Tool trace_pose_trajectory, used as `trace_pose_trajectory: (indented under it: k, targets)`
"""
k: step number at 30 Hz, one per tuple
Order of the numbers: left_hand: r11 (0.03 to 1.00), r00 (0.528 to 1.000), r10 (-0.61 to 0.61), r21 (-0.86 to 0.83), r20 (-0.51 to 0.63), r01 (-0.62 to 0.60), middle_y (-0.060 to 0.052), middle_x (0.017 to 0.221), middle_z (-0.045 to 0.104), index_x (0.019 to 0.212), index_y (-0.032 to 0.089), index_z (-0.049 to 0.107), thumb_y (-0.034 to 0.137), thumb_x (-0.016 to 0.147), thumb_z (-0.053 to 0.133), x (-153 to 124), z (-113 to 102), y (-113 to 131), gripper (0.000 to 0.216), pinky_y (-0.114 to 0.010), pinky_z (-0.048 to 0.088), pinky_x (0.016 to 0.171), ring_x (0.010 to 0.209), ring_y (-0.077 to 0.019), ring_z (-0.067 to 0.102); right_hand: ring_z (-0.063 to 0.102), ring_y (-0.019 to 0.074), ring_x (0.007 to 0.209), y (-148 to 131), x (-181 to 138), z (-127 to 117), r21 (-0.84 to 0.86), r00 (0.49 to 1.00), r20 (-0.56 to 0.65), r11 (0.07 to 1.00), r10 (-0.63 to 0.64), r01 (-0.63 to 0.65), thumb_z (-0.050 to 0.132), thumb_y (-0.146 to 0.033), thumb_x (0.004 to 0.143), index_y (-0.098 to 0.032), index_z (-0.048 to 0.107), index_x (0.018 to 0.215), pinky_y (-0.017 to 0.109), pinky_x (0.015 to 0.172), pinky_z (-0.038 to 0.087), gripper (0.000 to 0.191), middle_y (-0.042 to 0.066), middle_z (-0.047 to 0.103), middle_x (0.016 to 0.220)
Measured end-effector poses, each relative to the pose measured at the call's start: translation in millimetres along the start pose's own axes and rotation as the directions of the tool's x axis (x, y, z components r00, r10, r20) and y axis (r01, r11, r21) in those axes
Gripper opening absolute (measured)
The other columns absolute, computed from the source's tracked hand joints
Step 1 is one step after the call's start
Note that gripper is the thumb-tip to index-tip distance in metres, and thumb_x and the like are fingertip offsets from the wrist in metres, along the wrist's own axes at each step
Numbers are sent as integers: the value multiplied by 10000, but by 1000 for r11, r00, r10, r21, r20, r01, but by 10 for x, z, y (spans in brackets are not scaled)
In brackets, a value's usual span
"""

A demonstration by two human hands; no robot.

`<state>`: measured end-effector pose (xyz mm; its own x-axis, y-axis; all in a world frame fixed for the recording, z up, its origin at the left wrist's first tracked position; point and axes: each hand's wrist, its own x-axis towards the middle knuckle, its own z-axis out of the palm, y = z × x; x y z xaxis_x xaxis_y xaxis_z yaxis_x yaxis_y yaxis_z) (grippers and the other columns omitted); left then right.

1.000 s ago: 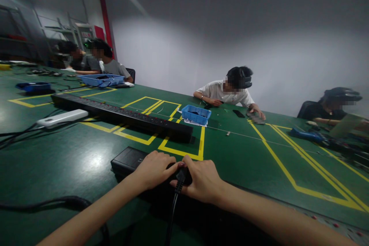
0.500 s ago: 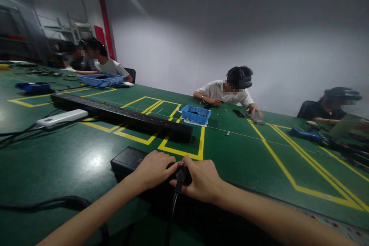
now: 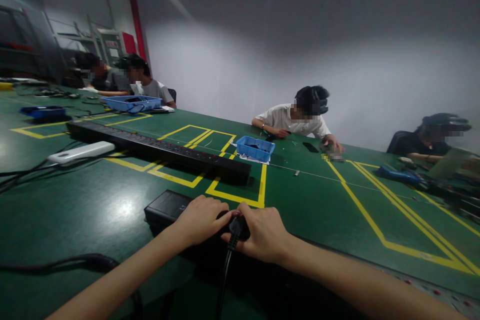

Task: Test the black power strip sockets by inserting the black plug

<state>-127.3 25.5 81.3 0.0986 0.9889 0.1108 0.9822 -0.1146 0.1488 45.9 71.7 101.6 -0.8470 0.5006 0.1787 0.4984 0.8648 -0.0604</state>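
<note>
A black box-shaped power adapter (image 3: 165,206) lies on the green table (image 3: 318,200) close in front of me. My left hand (image 3: 200,220) is curled over its right end, fingers bent down on it. My right hand (image 3: 262,232) grips a black plug (image 3: 235,228) between thumb and fingers at that same end of the adapter. The plug's black cable (image 3: 224,280) runs down toward me. Whether the plug sits in the socket is hidden by my fingers.
A long black power strip (image 3: 161,152) crosses the table beyond the adapter. A blue tray (image 3: 255,148) and yellow floor-style markings (image 3: 236,197) lie further back. A white strip (image 3: 80,152) and black cables (image 3: 75,262) are at left. Several people sit along the far edge.
My hands and the plug have stayed where they were. The people at the far left and the person in white have shifted slightly.
</note>
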Motion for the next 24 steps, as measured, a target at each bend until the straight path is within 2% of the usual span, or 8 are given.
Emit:
trace_pose_trajectory:
  k: [24]
  targets:
    - [1000,1000,1,19,-2,-1,-38,823,667,847,244,626,464,858,237,-15,-3,1,448,-327,364,739,807,-211,587,603,187,653,-4,-2,-6,5,999,-15,1000,-31,31,361,-640,783,-196,487,895,238,510,254,475,36,649,781]
